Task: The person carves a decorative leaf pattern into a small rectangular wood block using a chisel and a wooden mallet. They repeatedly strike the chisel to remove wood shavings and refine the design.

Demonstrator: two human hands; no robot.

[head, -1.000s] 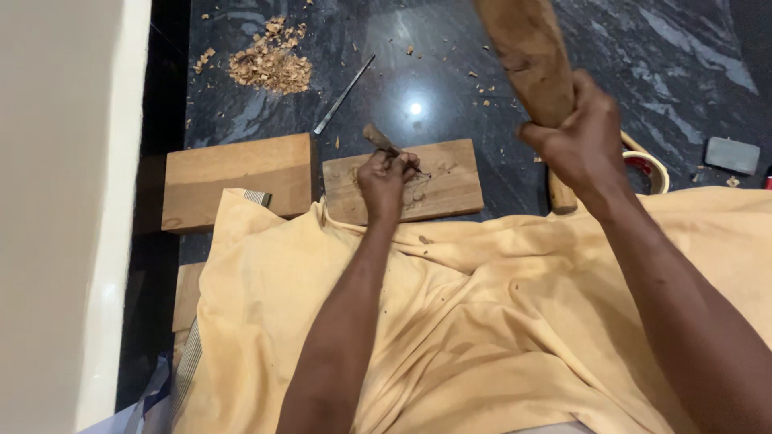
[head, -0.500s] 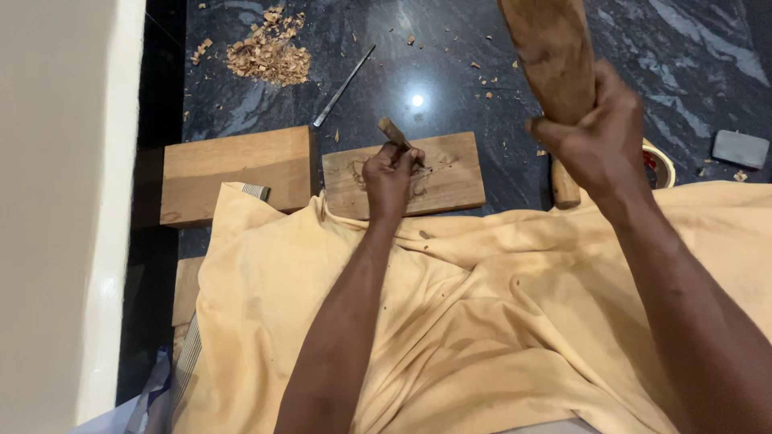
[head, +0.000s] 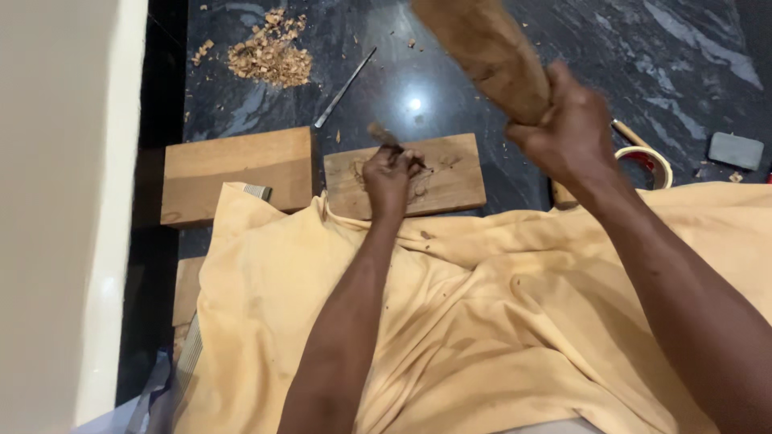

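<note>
Past the spare plank [head: 237,173], the left hand [head: 388,173] is clenched round a small chisel [head: 384,137], tip on the carved wooden board [head: 406,177] lying on the dark floor at the lap's edge. The right hand [head: 571,137], well apart, grips the raised wooden mallet [head: 486,52]. To my eye, a square blow on a steady chisel works best.

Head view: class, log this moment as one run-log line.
left hand: holds chisel on carved board | right hand: wooden mallet raised | floor: wood chips
</note>
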